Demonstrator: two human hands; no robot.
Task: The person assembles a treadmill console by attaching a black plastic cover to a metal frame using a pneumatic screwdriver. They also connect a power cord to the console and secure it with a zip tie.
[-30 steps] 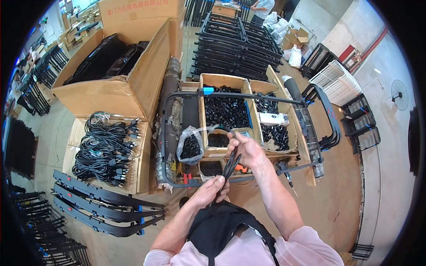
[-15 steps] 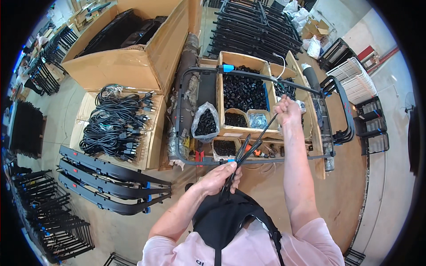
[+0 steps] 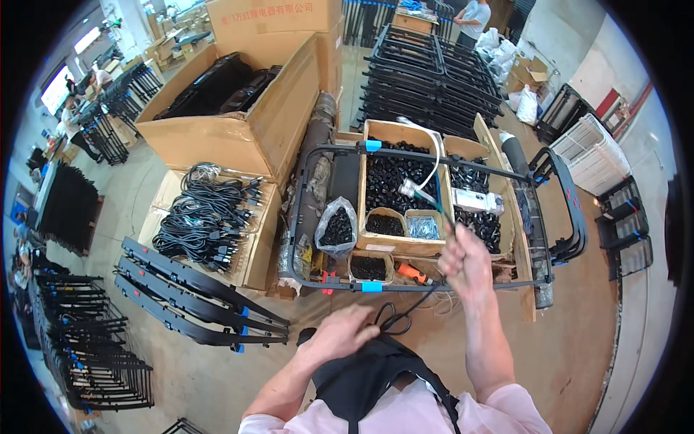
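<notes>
My right hand (image 3: 466, 262) is closed round a black power cord (image 3: 418, 304) in front of the wooden parts box (image 3: 365, 181). Beyond that hand, the cord's end wires and a white connector (image 3: 413, 189) swing over the box's black parts, blurred. Loose cord loops (image 3: 394, 320) hang just right of my left hand (image 3: 341, 331), low in front of the black apron (image 3: 361, 376). My left fingers are loosely stretched and slightly apart; their undersides are hidden. A black rectangular frame (image 3: 347, 288) with blue tape lies across the box.
Coiled cords fill an open carton (image 3: 166, 195) at left, below a larger carton (image 3: 217, 145). Curved black panels (image 3: 188, 304) stand nearer. An orange-handled tool (image 3: 412, 273) lies behind the frame's front bar. Black frames (image 3: 434, 79) are stacked at the back; a person (image 3: 473, 18) stands beyond.
My right hand has come nearer and lower with the cord, and its connector end has swung up into view. My left hand has moved left and down, its grip on the folded cord loosened.
</notes>
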